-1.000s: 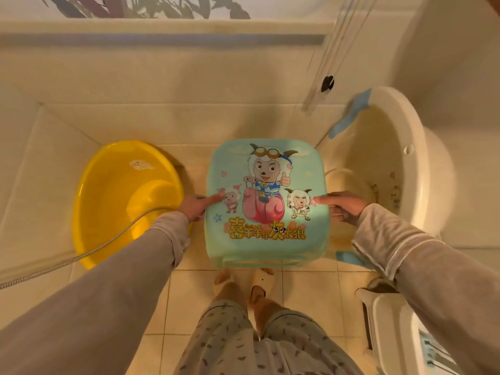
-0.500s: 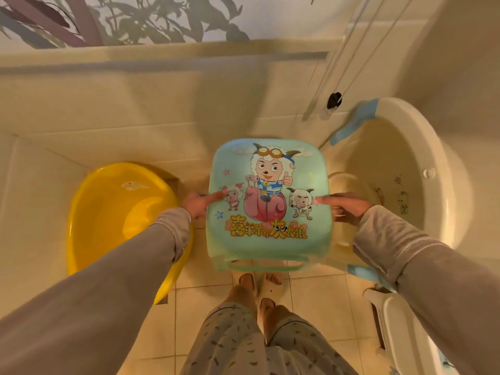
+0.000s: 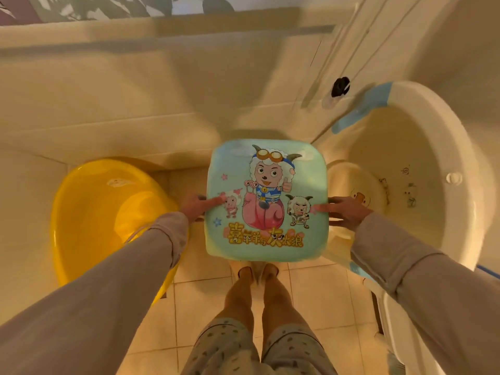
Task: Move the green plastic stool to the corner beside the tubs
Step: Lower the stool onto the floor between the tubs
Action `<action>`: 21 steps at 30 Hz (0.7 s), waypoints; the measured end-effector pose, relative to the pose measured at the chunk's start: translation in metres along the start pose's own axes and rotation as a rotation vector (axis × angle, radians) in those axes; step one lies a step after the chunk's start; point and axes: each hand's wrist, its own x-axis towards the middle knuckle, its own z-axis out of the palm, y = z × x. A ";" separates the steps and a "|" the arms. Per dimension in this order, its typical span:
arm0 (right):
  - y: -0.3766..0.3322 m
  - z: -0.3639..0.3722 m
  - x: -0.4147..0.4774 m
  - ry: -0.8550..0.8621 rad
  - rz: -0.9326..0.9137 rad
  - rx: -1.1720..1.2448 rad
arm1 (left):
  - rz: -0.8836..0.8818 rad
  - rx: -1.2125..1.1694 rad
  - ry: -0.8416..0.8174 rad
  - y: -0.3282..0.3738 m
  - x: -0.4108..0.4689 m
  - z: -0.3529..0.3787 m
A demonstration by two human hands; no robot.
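The green plastic stool (image 3: 266, 169) has a cartoon sheep picture on its square seat. I see it from above, held level over the tiled floor in front of my legs. My left hand (image 3: 196, 205) grips its left edge, thumb on the seat. On the right edge my right hand (image 3: 345, 212) does the same. A yellow tub (image 3: 89, 212) leans by the wall to the left. A large white tub (image 3: 438, 169) with blue trim stands on its side to the right.
A tiled wall (image 3: 135, 90) rises straight ahead behind the tubs. My bare legs and slippers (image 3: 257, 269) stand under the stool. A white plastic object (image 3: 400, 328) sits at the lower right. A small round basin (image 3: 357, 182) rests inside the white tub.
The stool has come up closer to the camera with both hands still on its sides. The view has tilted so the yellow tub sits lower and the hose no longer shows.
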 end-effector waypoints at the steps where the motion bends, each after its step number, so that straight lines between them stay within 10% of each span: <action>1: 0.002 -0.003 0.010 0.000 0.009 0.003 | -0.006 -0.019 -0.002 -0.002 0.009 0.004; 21: 0.053 -0.032 0.233 -0.062 0.004 0.055 | -0.033 -0.185 0.108 -0.057 0.199 0.068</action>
